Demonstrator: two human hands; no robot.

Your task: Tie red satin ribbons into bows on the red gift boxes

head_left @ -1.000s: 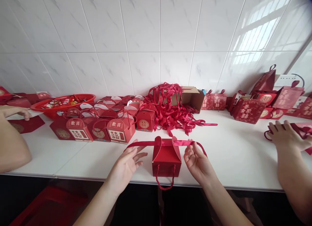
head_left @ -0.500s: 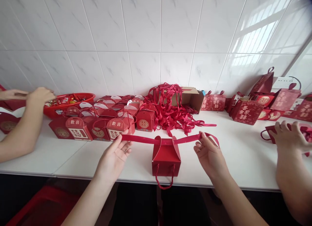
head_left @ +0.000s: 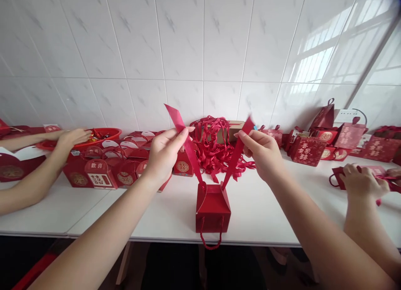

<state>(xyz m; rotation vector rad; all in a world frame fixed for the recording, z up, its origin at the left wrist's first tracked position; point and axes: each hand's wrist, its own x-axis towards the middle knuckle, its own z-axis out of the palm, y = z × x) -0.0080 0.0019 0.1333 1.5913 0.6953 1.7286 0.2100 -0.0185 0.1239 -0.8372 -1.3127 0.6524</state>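
Note:
A small red gift box (head_left: 213, 213) stands upright at the table's front edge, its twisted cord handle (head_left: 211, 245) hanging over the edge. A red ribbon (head_left: 192, 156) passes through the top of the box, and both ends rise in a V. My left hand (head_left: 166, 151) pinches one end between thumb and fingers, with the tip sticking up past them. The other end is pinched by my right hand (head_left: 261, 148), its tip slightly blurred. Both hands are above the box, apart from it.
Behind lies a heap of red ribbons (head_left: 216, 144) spilling from a cardboard box (head_left: 236, 129). Filled rows of red gift boxes (head_left: 102, 173) stand left, near a red basin (head_left: 114, 133) and a co-worker's arms (head_left: 37, 173). Patterned boxes (head_left: 308, 150) and another person's hand (head_left: 360, 181) are right.
Both hands have lifted the ribbon ends up and inward, from nearly level out to the sides into a steep V. The box stays standing at the table edge.

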